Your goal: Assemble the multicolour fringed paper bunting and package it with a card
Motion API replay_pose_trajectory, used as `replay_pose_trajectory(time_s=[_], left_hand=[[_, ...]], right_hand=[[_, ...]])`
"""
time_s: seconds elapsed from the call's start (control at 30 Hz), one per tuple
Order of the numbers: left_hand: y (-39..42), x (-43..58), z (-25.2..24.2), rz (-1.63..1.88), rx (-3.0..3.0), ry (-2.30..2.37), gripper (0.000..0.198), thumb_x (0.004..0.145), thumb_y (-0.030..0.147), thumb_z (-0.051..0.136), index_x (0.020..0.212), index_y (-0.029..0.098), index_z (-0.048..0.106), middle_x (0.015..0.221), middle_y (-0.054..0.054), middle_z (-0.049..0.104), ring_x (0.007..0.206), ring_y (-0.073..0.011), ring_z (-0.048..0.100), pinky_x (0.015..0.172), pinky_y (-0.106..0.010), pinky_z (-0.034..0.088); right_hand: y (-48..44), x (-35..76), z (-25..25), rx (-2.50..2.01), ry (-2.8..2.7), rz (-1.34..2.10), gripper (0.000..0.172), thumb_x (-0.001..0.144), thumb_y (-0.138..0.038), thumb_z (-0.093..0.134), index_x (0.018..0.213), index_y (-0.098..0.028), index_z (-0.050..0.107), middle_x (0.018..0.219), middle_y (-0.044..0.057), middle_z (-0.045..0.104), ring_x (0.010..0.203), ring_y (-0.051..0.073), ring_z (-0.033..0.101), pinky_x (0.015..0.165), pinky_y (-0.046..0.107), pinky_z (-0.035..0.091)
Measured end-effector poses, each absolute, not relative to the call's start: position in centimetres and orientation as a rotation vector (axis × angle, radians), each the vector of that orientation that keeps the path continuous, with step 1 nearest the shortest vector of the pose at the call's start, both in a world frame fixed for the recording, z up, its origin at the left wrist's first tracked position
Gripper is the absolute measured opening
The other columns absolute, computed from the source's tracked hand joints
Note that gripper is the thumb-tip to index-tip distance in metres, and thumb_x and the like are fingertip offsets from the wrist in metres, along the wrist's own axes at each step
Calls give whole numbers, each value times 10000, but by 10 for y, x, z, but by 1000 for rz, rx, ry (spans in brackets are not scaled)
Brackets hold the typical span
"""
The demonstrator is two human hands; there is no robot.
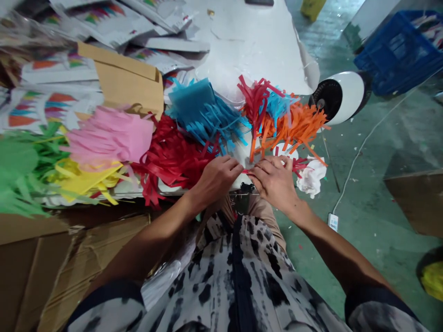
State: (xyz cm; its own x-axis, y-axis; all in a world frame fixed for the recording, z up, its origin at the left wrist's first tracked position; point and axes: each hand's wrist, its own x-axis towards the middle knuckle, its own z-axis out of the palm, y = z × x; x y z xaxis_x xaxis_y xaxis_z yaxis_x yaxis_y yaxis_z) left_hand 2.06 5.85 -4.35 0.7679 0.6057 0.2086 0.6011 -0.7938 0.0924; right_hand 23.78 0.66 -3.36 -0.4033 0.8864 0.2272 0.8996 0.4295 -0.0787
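At the table's front edge, my left hand (220, 177) and my right hand (275, 180) are close together, fingers curled and pinching. A thin twisted piece of red tissue paper (246, 171) stretches between them, and red fringe shows past my right hand. Much of the held paper is hidden under the fingers. Beside my left hand lies a heap of red fringed tissue paper (173, 159), with blue fringed tissue paper (204, 113) behind it. Orange tassels (294, 122) lie beyond my right hand, together with a red tassel (255, 99).
Pink (110, 133), yellow (88, 180) and green fringed paper (17, 166) lie leftward. Behind are printed packets (110, 23) and a brown envelope (128, 83). Crumpled white paper (311, 177) sits at the right edge. A fan (342, 97), cable and blue crate (398, 55) stand beyond.
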Motion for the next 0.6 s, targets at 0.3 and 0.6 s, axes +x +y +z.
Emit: replay_pose_trajectory(time_s=[0.3, 0.6], left_hand=[[63, 12, -46, 406, 2841, 1147, 209, 1045, 267, 543, 971, 163, 709, 970, -112, 716, 951, -271, 603, 791, -406, 409], [77, 5, -34, 302, 2642, 1250, 186, 985, 361, 642, 941, 192, 705, 993, -103, 730, 987, -300, 589, 783, -409, 356]], right_hand=[[14, 237, -42, -1710, -2450, -137, 318, 1089, -329, 421, 991, -196, 693, 1022, 125, 722, 1097, 305, 531, 967, 473, 279], [30, 244, -42, -1698, -2532, -58, 271, 1056, -346, 440, 966, -215, 660, 945, 110, 705, 1059, 324, 495, 952, 501, 280]])
